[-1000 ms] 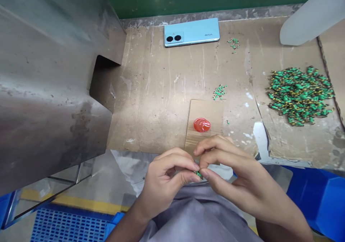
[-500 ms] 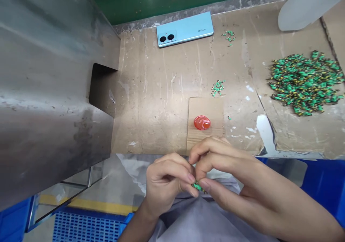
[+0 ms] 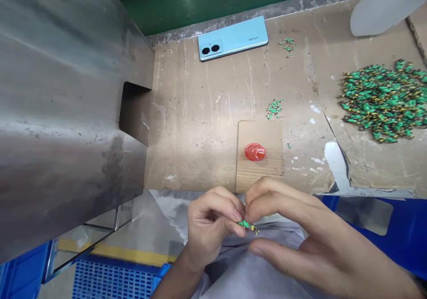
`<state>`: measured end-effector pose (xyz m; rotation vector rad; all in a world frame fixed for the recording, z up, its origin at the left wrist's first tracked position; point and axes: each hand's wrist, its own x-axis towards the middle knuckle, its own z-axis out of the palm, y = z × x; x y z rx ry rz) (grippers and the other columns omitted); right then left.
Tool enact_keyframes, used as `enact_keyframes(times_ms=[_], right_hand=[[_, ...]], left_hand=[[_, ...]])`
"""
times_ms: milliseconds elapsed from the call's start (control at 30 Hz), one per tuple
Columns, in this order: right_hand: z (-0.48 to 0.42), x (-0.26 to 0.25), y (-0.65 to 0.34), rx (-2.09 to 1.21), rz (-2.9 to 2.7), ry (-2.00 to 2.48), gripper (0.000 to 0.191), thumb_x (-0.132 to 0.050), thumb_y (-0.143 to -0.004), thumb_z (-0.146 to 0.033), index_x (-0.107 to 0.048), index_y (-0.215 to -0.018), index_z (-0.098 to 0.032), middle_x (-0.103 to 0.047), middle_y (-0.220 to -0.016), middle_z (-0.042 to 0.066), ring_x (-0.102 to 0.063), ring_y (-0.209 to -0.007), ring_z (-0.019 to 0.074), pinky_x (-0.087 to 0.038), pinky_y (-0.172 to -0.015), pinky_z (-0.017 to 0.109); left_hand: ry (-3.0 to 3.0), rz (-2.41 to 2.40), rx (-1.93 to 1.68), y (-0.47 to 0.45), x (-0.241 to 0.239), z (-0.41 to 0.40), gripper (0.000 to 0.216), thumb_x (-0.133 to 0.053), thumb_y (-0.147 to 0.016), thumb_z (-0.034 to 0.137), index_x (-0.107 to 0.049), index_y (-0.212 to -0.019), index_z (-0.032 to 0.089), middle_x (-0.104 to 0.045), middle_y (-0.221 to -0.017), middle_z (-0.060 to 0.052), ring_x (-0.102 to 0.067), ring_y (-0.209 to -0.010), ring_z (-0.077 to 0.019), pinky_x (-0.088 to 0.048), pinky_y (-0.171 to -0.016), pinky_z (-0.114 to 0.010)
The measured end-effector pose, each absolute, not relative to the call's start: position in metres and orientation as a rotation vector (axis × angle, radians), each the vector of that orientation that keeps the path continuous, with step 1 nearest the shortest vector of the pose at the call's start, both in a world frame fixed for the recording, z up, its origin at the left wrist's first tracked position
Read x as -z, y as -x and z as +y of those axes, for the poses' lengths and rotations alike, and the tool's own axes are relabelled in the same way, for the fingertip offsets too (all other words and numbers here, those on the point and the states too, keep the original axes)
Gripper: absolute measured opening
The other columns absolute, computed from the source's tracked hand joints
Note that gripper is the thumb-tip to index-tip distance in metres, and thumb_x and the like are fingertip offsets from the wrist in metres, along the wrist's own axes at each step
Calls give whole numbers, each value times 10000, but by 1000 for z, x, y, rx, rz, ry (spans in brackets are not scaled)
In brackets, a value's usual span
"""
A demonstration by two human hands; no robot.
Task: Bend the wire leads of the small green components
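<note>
Both hands meet just below the table's near edge, over my grey-clad lap. My left hand (image 3: 210, 228) pinches a small green part with yellow tips (image 3: 247, 225) between thumb and forefinger. My right hand (image 3: 293, 228) has its fingertips curled onto the same part from above, its thumb stretched out beneath and apart from it. A red round cap (image 3: 255, 152) lies on a small cardboard patch (image 3: 259, 174) just beyond my fingers. A big heap of the same green parts (image 3: 383, 95) lies at the right of the table.
A light blue phone (image 3: 232, 37) lies face down at the far edge of the cardboard-covered table (image 3: 200, 125). Two small clusters of green parts (image 3: 274, 108) sit mid-table and farther back. A large metal chute (image 3: 60, 112) fills the left. Blue crates (image 3: 400, 232) stand below.
The right thumb has come away from the green part and now hangs below it. The left hand keeps its pinch. The view has shifted slightly.
</note>
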<state>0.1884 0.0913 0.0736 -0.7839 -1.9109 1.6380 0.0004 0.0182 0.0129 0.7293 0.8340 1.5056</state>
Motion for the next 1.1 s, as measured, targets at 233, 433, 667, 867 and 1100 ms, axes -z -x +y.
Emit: enact_keyframes(times_ms=[233, 433, 667, 867, 1100], right_hand=[[80, -66, -183, -1649, -1804, 768, 163, -717, -1046, -133, -669, -1124, -267, -753, -984, -65, -722, -869, 58, -562, -788, 137], [78, -66, -184, -1634, -1792, 772, 175, -718, -1032, -120, -672, -1115, -267, -748, -954, -67, -716, -830, 54, -564, -766, 129], [78, -69, -183, -1623, -1843, 812, 253, -707, -991, -84, -703, -1147, -284, -745, -915, -87, -695, -776, 46, -556, -742, 111], [81, -72, -181, -1616, -1832, 746, 226, -688, -995, -39, -722, -1104, -234, -783, -941, -53, -724, -807, 59, -563, -738, 114], [84, -69, -188, -1658, -1888, 554, 165, -616, -1111, -106, -713, -1193, -211, -830, -1046, 15, -757, -932, 118, -594, -860, 200]], left_hand=[[-780, 821, -1561, -2, -16, 17, 222, -972, -861, 232, -826, -1027, 227, -801, -915, 15, -760, -778, -87, -639, -744, -137], [-947, 829, -1590, 0, -20, 23, 208, -952, -877, 187, -791, -1007, 211, -795, -905, 9, -775, -769, -95, -669, -773, -161], [-1062, 904, -1623, 3, -20, 26, 180, -946, -878, 227, -784, -938, 180, -790, -877, 5, -769, -739, -94, -663, -746, -155], [-1170, 1000, -1633, 4, -24, 26, 232, -935, -877, 272, -743, -830, 152, -770, -786, -9, -747, -647, -111, -640, -644, -165], [-1310, 1003, -1654, 4, -26, 29, 332, -908, -887, 336, -670, -774, 134, -740, -739, -7, -728, -617, -117, -622, -632, -185]])
